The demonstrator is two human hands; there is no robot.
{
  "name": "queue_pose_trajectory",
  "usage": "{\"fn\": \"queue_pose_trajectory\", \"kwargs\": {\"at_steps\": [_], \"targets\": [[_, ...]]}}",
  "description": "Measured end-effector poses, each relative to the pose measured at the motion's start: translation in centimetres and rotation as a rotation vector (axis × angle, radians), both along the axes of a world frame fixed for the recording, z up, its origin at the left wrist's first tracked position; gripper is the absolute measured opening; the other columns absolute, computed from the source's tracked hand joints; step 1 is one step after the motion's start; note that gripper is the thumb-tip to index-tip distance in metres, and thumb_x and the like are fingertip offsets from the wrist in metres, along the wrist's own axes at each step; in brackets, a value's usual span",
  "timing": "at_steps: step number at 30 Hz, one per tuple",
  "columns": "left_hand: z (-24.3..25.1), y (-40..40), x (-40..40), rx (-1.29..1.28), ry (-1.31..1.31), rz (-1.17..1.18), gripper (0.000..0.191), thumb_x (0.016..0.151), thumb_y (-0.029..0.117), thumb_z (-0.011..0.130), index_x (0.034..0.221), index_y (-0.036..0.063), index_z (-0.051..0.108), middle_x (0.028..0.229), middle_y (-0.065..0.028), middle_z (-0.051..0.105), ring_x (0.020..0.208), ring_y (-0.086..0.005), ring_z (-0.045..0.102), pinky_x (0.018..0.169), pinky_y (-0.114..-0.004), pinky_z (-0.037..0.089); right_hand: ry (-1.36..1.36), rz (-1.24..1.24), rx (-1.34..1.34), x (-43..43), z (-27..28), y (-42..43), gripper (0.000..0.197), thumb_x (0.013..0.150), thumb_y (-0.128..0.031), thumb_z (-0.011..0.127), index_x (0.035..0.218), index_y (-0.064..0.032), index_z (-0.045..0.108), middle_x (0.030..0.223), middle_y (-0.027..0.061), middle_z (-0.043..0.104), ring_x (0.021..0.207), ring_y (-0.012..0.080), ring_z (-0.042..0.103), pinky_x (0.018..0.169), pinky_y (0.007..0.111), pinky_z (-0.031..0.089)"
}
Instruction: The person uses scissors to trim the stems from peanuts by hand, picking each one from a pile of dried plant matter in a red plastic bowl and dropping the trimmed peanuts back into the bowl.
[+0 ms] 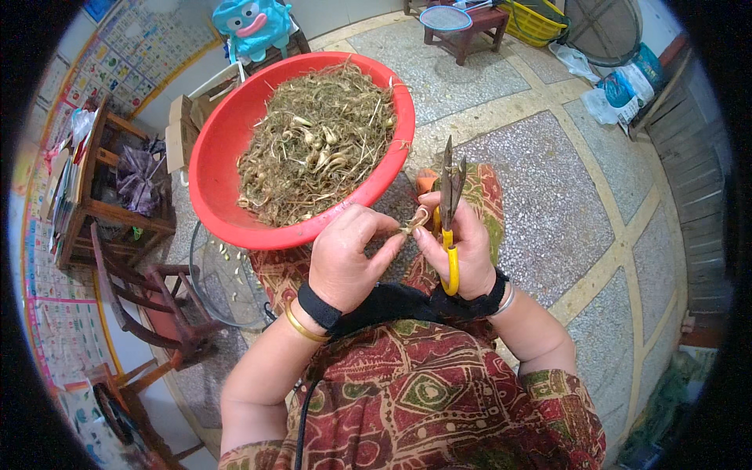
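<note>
Between the fingertips of both hands is a small pale bulb with dry, curling skin. My left hand pinches it from the left with thumb and forefinger. My right hand touches its other end, and also holds scissors with yellow handles, dark blades pointing away from me. In front, to the left, a large red plastic basin holds a heap of small bulbs with dried roots and stalks. Below the basin's left side, a clear round bowl contains several small whitish pieces.
A wooden chair and a wooden shelf stand on the left. Behind the basin are a cardboard box and a blue cartoon backpack. A small stool bearing a racket and a yellow basket are at the back.
</note>
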State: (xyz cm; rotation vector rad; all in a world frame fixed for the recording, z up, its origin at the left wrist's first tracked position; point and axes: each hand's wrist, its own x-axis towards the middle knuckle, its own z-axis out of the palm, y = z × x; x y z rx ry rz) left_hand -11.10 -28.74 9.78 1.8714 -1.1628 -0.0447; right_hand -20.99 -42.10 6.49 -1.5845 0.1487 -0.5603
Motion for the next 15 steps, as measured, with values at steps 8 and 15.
{"fn": "queue_pose_trajectory", "kwargs": {"at_steps": [8, 15], "targets": [[-0.01, -0.27, -0.3, 0.032, 0.068, -0.054, 0.015, 0.068, 0.003, 0.067, 0.081, 0.0025, 0.059, 0.077, -0.0092, 0.055, 0.069, -0.0246, 0.056, 0.063, -0.032, 0.046, 0.047, 0.056, 0.087, -0.3, 0.3, -0.26, 0.035, 0.08, 0.004, 0.057, 0.112, -0.0045, 0.045, 0.091, 0.0009, 0.05, 0.083, 0.0073, 0.049, 0.075, 0.021, 0.041], [-0.38, -0.06, -0.12, 0.051, 0.115, -0.103, 0.013, 0.072, 0.002, 0.066, 0.08, 0.0009, 0.056, 0.076, -0.009, 0.052, 0.068, -0.0218, 0.054, 0.06, -0.03, 0.045, 0.022, 0.101, 0.223, -0.04, 0.19, -0.27, 0.035, 0.079, 0.002, 0.058, 0.111, -0.0046, 0.045, 0.09, 0.0008, 0.05, 0.085, 0.0078, 0.049, 0.077, 0.023, 0.041]]}}
